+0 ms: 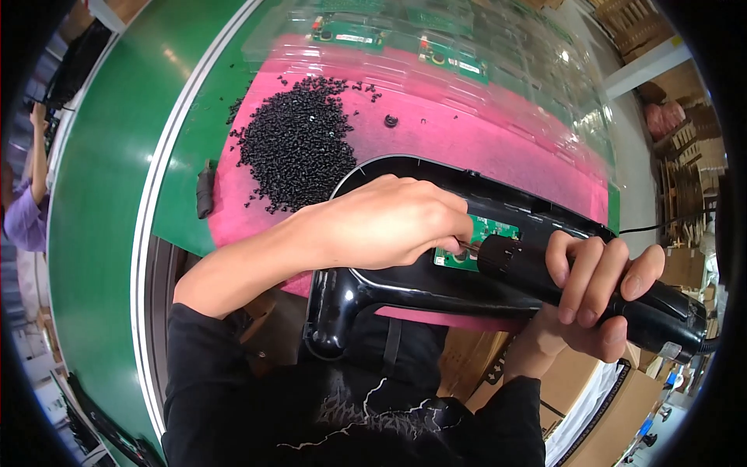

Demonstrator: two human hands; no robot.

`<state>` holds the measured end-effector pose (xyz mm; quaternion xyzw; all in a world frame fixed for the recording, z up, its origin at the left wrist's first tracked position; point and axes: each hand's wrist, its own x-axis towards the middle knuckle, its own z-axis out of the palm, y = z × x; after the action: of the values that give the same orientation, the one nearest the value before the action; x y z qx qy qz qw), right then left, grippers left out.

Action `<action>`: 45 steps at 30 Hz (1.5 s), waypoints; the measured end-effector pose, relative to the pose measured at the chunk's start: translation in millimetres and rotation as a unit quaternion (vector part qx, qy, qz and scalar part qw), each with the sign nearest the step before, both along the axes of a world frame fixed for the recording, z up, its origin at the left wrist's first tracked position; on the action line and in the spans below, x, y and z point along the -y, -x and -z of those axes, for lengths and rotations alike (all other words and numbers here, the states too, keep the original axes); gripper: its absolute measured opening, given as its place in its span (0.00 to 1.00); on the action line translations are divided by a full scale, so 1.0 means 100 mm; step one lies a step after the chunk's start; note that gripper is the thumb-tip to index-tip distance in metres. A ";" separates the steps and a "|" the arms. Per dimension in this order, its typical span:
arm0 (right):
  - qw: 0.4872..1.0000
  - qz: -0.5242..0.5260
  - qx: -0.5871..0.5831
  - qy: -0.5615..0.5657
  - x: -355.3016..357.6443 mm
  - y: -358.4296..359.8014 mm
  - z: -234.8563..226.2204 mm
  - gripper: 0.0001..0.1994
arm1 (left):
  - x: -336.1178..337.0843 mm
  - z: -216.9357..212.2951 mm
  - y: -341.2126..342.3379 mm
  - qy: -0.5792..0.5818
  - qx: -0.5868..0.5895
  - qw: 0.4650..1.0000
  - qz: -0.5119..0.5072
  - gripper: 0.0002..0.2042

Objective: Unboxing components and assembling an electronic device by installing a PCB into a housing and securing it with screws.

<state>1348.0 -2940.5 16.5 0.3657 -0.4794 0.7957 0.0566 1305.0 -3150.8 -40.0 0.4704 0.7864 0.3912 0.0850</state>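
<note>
A black electric screwdriver (510, 261) lies across my right hand (591, 284), whose fingers wrap round its body. Its bit points left, down toward a green circuit board (502, 227). The board sits inside a long black plastic housing (420, 294) with a rounded end and a stub at the near left. Over the board, my left hand (397, 220) is closed in a pinch right at the bit's tip. Whatever those fingertips hold is hidden or too small to name. The hand covers part of the board and housing.
Left of the housing, a large heap of small black screws (296, 144) spreads over a pink mat (482, 144). Clear plastic trays (537, 93) with green boards stand at the back. A dark wrapped object (205, 191) lies by the mat's left edge. Another person's arm (37, 156) shows far left.
</note>
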 end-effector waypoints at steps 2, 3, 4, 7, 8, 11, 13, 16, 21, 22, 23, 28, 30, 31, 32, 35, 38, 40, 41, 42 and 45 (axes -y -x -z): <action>1.000 0.001 0.009 -0.003 0.05 0.01 0.02 0.16 | 0.02 0.03 -0.01 -0.002 -0.023 1.000 -0.013 0.08; 1.000 0.002 0.018 -0.009 0.08 0.01 0.03 0.15 | 0.03 0.05 -0.01 -0.007 -0.048 0.998 -0.026 0.08; 1.000 -0.016 0.016 -0.003 0.08 0.04 0.05 0.16 | 0.04 0.04 0.00 -0.009 -0.059 0.998 -0.022 0.08; 0.997 -0.007 0.059 -0.042 0.08 0.03 0.03 0.15 | 0.04 0.04 -0.01 -0.021 -0.061 0.997 -0.043 0.09; 0.995 -0.010 0.075 -0.061 0.07 0.03 0.03 0.16 | 0.03 0.04 -0.01 -0.031 -0.056 0.996 -0.060 0.08; 0.992 -0.004 0.108 -0.060 0.10 -0.01 0.01 0.16 | 0.01 0.01 0.00 -0.027 -0.067 0.994 -0.084 0.07; 0.993 -0.011 0.101 -0.058 0.12 0.00 0.04 0.16 | 0.01 0.00 -0.01 -0.013 -0.064 0.994 -0.087 0.06; 0.994 -0.012 0.095 -0.054 0.15 0.00 0.05 0.17 | 0.02 0.01 -0.01 -0.009 -0.064 0.994 -0.092 0.05; 0.994 -0.021 0.095 -0.055 0.15 0.00 0.05 0.17 | 0.03 0.03 -0.02 -0.049 -0.073 0.992 -0.095 0.06; 0.994 -0.031 0.093 -0.056 0.14 0.01 0.05 0.17 | 0.04 0.05 -0.01 -0.050 -0.068 0.993 -0.087 0.07; 0.993 -0.041 0.091 -0.056 0.15 0.01 0.05 0.17 | 0.05 0.07 -0.02 -0.051 -0.063 0.994 -0.079 0.07; 0.994 -0.051 0.074 -0.058 0.18 0.01 0.07 0.16 | 0.07 0.12 -0.02 -0.060 -0.055 0.994 -0.077 0.07; 0.993 -0.021 0.102 -0.054 0.25 -0.03 0.08 0.17 | 0.07 0.11 -0.02 -0.056 -0.075 0.993 -0.076 0.06; 0.993 -0.023 0.102 -0.057 0.26 -0.02 0.08 0.17 | 0.06 0.10 -0.02 -0.042 -0.069 0.994 -0.078 0.07; 0.991 -0.039 0.104 -0.071 0.28 0.00 0.07 0.17 | 0.06 0.09 -0.03 -0.027 -0.063 0.994 -0.080 0.07; 0.985 -0.040 0.144 -0.080 0.39 -0.02 0.02 0.15 | 0.05 0.05 -0.05 0.027 -0.033 0.993 -0.109 0.09; 0.986 -0.038 0.106 -0.122 0.39 0.02 0.06 0.15 | 0.04 0.00 -0.08 -0.002 -0.037 0.988 -0.149 0.10; 0.988 -0.062 0.092 -0.109 0.39 0.03 0.09 0.15 | 0.04 0.00 -0.09 -0.018 -0.038 0.988 -0.152 0.09; 0.988 -0.063 0.091 -0.109 0.40 0.02 0.10 0.15 | 0.04 -0.01 -0.09 -0.034 -0.039 0.987 -0.154 0.09; 0.988 -0.044 0.092 -0.113 0.41 0.00 0.10 0.15 | 0.05 -0.01 -0.10 -0.033 -0.039 0.987 -0.154 0.09; 0.989 -0.035 0.109 -0.099 0.39 -0.05 0.07 0.15 | 0.06 0.02 -0.09 -0.036 -0.039 0.990 -0.131 0.09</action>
<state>1353.3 -2979.0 9.9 0.2974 -0.5461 0.7809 -0.0601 1313.7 -3156.9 -41.7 0.3810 0.8293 0.4086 -0.0150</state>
